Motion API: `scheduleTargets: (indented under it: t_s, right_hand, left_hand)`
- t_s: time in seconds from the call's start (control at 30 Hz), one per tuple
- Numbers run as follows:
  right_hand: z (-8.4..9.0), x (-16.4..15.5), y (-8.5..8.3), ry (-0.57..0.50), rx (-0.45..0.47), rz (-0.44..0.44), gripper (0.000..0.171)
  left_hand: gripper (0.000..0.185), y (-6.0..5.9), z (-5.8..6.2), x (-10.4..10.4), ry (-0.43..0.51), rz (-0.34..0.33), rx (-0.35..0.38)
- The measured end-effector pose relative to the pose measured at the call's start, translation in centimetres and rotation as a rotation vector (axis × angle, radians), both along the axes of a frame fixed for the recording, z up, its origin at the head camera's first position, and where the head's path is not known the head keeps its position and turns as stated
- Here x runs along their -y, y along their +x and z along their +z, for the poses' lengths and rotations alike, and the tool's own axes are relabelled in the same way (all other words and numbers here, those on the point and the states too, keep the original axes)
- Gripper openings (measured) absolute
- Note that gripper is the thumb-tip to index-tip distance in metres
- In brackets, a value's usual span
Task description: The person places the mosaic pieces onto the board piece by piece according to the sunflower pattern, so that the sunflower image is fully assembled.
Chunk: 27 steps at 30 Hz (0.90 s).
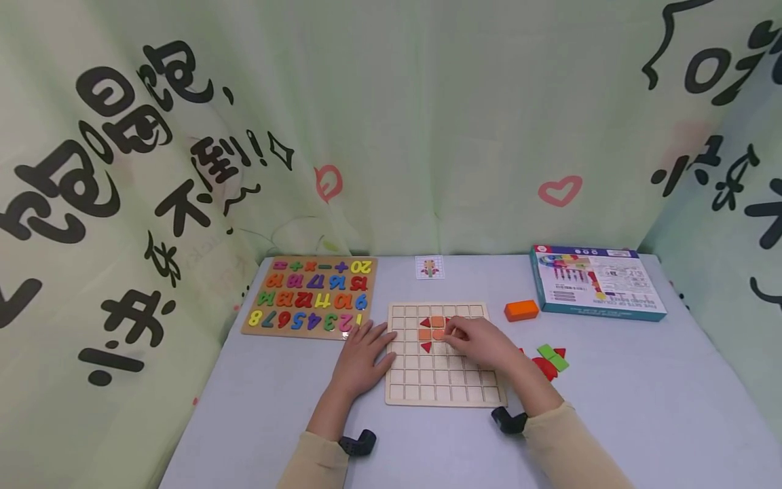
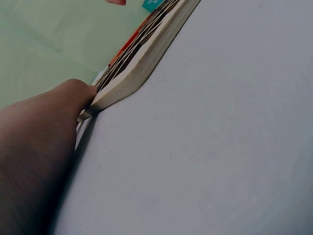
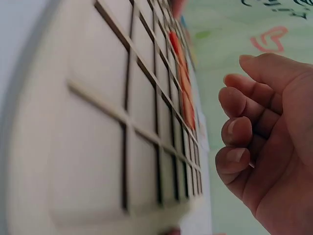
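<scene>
A wooden grid board [image 1: 415,394] lies flat on the table. On its upper middle are orange squares [image 1: 424,334] and small red triangles [image 1: 425,347], some partly covered by my right hand. My left hand [image 1: 360,360] rests with spread fingers at the board's left edge; in the left wrist view its thumb [image 2: 73,93] lies against the board's side. Over the upper right of the board is my right hand [image 1: 482,343], fingertips close beside the orange squares. The right wrist view shows its fingers [image 3: 237,129] loosely curled, with no piece visible between them.
Loose green squares [image 1: 557,361] and red pieces [image 1: 546,369] lie right of the board, below an orange block [image 1: 521,310]. A printed box [image 1: 601,282] stands at the back right, a number puzzle [image 1: 308,297] at the left. A small picture card [image 1: 430,267] lies at the back.
</scene>
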State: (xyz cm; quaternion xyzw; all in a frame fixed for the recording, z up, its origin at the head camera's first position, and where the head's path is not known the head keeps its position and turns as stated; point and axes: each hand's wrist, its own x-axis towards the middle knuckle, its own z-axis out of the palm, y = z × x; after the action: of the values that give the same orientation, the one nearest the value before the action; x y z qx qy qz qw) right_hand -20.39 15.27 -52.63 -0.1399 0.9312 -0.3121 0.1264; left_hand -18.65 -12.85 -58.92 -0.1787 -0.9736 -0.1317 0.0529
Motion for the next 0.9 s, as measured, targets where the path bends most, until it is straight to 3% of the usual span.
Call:
scheduleTargets:
  t_s: [0.2, 0.43, 0.7, 0.9]
  right_hand:
    - [1.0, -4.6, 0.2, -0.014, 0.032, -0.035, 0.019]
    - [0.7, -8.8, 1.2, -0.005, 0.112, -0.046, 0.018]
    - [0.4, -11.7, 3.0, -0.006, 0.219, -0.045, 0.016]
    - [-0.1, -12.6, 3.4, 0.04, 0.26, -0.053, 0.017]
  left_hand:
    - [0.049, 0.0, 0.0, 0.0, 0.006, 0.001, -0.002]
    - [0.049, 0.1, 0.1, 0.0, 0.003, 0.004, 0.01]
    - [0.049, 0.1, 0.0, -0.1, 0.005, 0.008, 0.011]
    - [0.05, 0.1, -0.1, -0.1, -0.004, 0.014, 0.015]
